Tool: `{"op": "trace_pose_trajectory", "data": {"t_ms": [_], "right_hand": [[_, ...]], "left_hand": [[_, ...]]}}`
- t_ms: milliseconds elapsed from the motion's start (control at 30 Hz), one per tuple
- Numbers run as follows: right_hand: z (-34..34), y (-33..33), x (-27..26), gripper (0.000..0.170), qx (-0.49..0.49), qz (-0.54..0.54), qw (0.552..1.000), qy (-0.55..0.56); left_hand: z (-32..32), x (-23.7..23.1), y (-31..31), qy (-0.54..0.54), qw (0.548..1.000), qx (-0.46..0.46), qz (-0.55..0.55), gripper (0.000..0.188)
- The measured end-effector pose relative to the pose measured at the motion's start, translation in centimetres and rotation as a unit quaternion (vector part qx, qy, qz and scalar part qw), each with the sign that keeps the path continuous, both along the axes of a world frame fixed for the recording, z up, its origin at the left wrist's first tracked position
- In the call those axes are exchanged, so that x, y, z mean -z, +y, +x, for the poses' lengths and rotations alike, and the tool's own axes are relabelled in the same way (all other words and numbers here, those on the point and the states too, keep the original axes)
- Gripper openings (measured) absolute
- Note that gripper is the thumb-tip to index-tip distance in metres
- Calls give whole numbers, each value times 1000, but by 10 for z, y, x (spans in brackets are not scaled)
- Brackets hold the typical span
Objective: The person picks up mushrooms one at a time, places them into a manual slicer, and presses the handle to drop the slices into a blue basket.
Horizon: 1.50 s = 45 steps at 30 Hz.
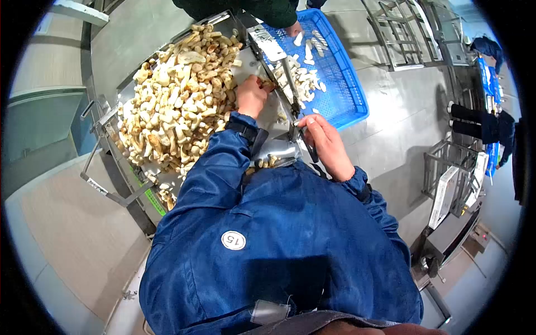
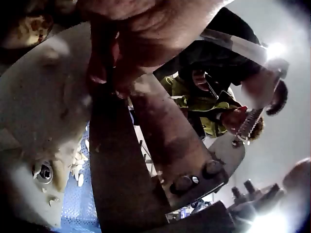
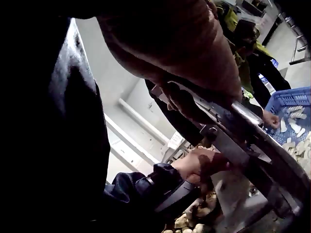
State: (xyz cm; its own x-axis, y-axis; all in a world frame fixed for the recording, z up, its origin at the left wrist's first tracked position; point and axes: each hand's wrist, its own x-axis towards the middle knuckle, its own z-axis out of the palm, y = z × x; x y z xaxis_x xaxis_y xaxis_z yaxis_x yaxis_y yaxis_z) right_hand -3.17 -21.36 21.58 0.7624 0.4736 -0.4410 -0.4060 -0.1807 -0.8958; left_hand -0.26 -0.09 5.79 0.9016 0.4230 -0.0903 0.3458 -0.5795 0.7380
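Note:
My left hand (image 1: pixel 254 96) is at the lever cutter (image 1: pixel 286 75), its fingertips close beside the long dark blade (image 2: pixel 116 160). It pinches a small brownish mushroom piece (image 1: pixel 268 87), mostly hidden by the fingers. My right hand (image 1: pixel 326 142) grips the near end of the cutter, its fingers curled round the handle (image 1: pixel 310 146). A large heap of pale mushrooms with brown patches (image 1: pixel 178 95) lies on the metal table to the left of the cutter. Cut white slices (image 1: pixel 304 84) lie beyond the blade in a blue basket (image 1: pixel 354 84).
Across the table another person's hand (image 1: pixel 293 29) reaches into the basket. A few mushroom pieces (image 1: pixel 267 162) sit by the near edge of the table, close to my jacket. Metal racks (image 1: pixel 399 33) stand farther right, with other people (image 1: pixel 491 125) at the far right.

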Motion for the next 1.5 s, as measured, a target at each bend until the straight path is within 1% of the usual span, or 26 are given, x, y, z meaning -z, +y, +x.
{"op": "trace_pose_trajectory", "data": {"t_ms": [167,233,267,300,367,500,533,567,600,633,667,767,800,867,900,933,967,1000,1033,1100,1167,1200,1300,1367,1467,1500], "right_hand": [[-7,-3,14,25,-11,-40,999,-27],[-17,-17,42,25,-19,-49,999,-3],[-25,-23,66,26,-25,-50,998,-2],[-33,-31,96,28,-27,-56,996,-64],[-33,-33,103,29,-47,-40,997,-54],[-21,-25,69,27,-22,-57,998,9],[-11,-12,34,26,-15,-57,998,2],[-5,-2,6,25,-6,-56,998,-3],[1,4,-10,24,-2,-26,999,-19],[6,8,-19,23,2,5,999,-36],[9,8,-20,22,-16,-24,998,-48],[-6,-5,18,22,-24,-24,999,-7],[-15,-15,41,23,-33,-57,997,-31],[-32,-31,94,25,-43,-78,994,-62],[-31,-31,100,26,-63,-91,989,-96],[-31,-34,103,26,-56,-81,993,-68],[-30,-37,107,25,-50,-70,995,-41],[-30,-35,103,25,-40,-59,997,-13],[-25,-29,88,24,-26,-58,997,-39],[-12,-8,30,23,1,-59,994,-89],[4,4,-16,21,0,-22,999,-35],[4,6,-15,22,4,-25,999,-48],[-12,-6,26,25,-10,-42,998,-52],[-30,-27,76,31,-20,-61,998,4],[-32,-36,104,36,-63,-79,995,-16],[-32,-36,103,36,-59,-79,995,-14]], "left_hand": [[4,26,5,-28,1000,-1,2,31],[4,21,2,-38,999,2,-9,33],[4,10,1,11,999,-2,-44,37],[4,9,1,3,998,-6,-64,38],[2,8,1,-14,995,-15,-99,40],[4,9,3,-4,999,-1,-42,39],[5,39,3,-23,995,-20,-96,32],[4,45,2,-45,968,-43,-245,30],[5,47,0,-66,918,-64,-387,27],[7,26,-1,-87,846,-83,-520,25],[2,3,0,-6,990,1,-140,24],[1,55,11,-28,993,56,-102,27],[-2,23,6,-23,998,54,-22,30],[-2,55,6,-32,991,29,-124,32],[-1,54,5,-36,987,24,-155,33],[0,53,5,-40,982,18,-186,33],[0,51,6,-16,986,23,-167,33],[-1,21,5,10,989,31,-147,32],[0,3,4,33,990,37,-129,32],[5,21,3,40,992,47,-109,26],[4,29,2,32,994,40,-98,24],[6,30,3,-14,993,43,-112,22],[4,24,0,9,997,60,51,22],[3,18,-2,-5,999,48,-10,19],[5,39,0,9,985,25,-169,25],[5,42,1,7,986,28,-162,26]]}}
